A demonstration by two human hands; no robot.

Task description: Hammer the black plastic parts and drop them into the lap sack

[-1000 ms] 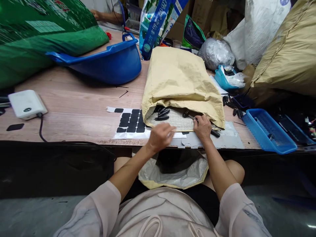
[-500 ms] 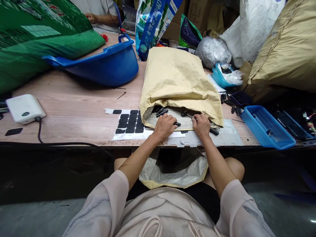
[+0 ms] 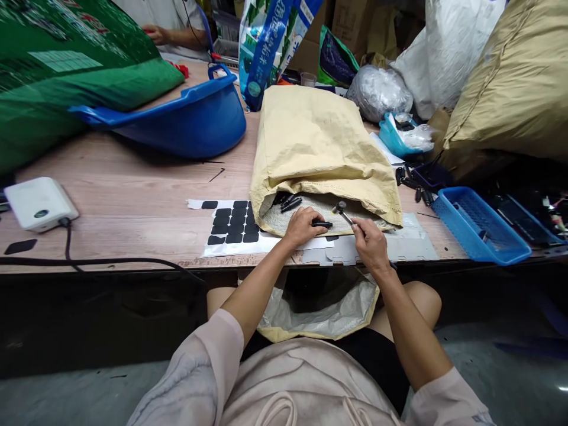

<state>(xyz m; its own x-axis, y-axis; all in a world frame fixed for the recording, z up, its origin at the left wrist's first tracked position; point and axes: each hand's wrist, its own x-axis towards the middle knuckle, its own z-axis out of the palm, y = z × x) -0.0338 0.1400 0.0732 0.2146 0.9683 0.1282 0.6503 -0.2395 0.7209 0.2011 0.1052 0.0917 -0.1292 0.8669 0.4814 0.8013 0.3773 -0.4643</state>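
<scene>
My left hand (image 3: pixel 303 226) is closed on a small black part (image 3: pixel 322 224) at the mouth of a yellow woven sack (image 3: pixel 319 142) lying on the table. My right hand (image 3: pixel 371 244) grips a small hammer (image 3: pixel 346 214), whose head is raised just right of the black part. More black parts (image 3: pixel 291 203) lie inside the sack's opening. Left of the sack a white sheet with black stickers (image 3: pixel 236 222) lies flat. A second open sack (image 3: pixel 317 325) sits between the legs, under the table edge.
A blue basin (image 3: pixel 177 124) and a green bag (image 3: pixel 80 71) stand at the left. A white box with a cable (image 3: pixel 41 204) is at the far left. Blue baskets (image 3: pixel 481 228) and large sacks occupy the right. A person's hand (image 3: pixel 155 34) shows behind.
My right hand has turned and shifted slightly right, lifting the hammer head off the sack. My left hand has moved slightly right with the black part.
</scene>
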